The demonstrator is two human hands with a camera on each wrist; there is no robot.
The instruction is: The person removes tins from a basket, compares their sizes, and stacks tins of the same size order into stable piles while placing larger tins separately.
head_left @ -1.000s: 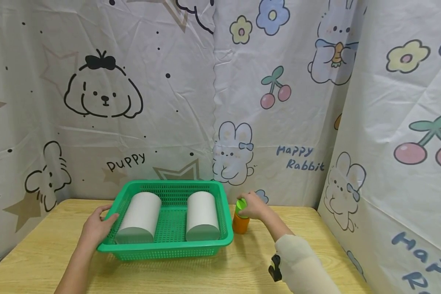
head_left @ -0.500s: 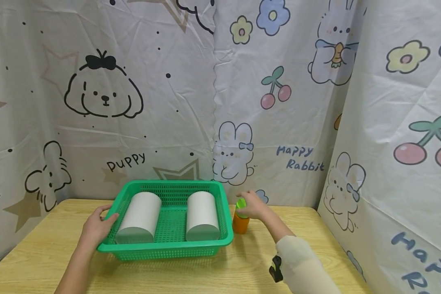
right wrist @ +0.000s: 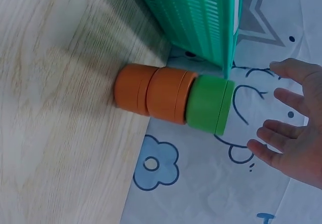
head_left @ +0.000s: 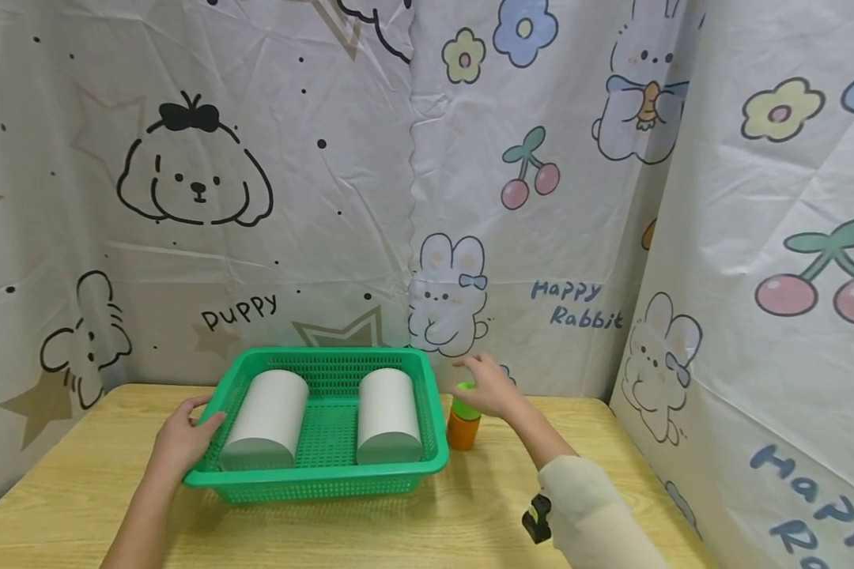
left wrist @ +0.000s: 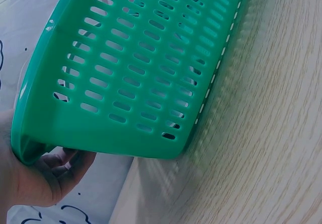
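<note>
A green plastic basket [head_left: 330, 474] stands on the table with two white cylinders, the left one [head_left: 270, 411] and the right one [head_left: 387, 411], lying inside. My left hand [head_left: 185, 435] grips the basket's left rim, thumb over the edge; the left wrist view shows its fingers [left wrist: 75, 171] curled beneath the rim. Right of the basket stands an upright stack of short round pieces: two orange ones, the lower [right wrist: 133, 88] and the middle [right wrist: 168, 94], under a green one [right wrist: 206, 103]. Just above the stack, apart from it, my right hand [right wrist: 297, 123] has its fingers spread with nothing in them.
The pale wooden table [head_left: 541, 490] reaches to a printed curtain [head_left: 327, 237] at the back. Another curtain side [head_left: 776, 379] borders the right. A black device [head_left: 537, 518] sits at my right wrist, by the cream sleeve [head_left: 591, 506].
My right hand has let go of the green piece and lifted slightly above it. The stack stays upright. The left hand keeps its hold on the basket; the whole view has shifted slightly.
</note>
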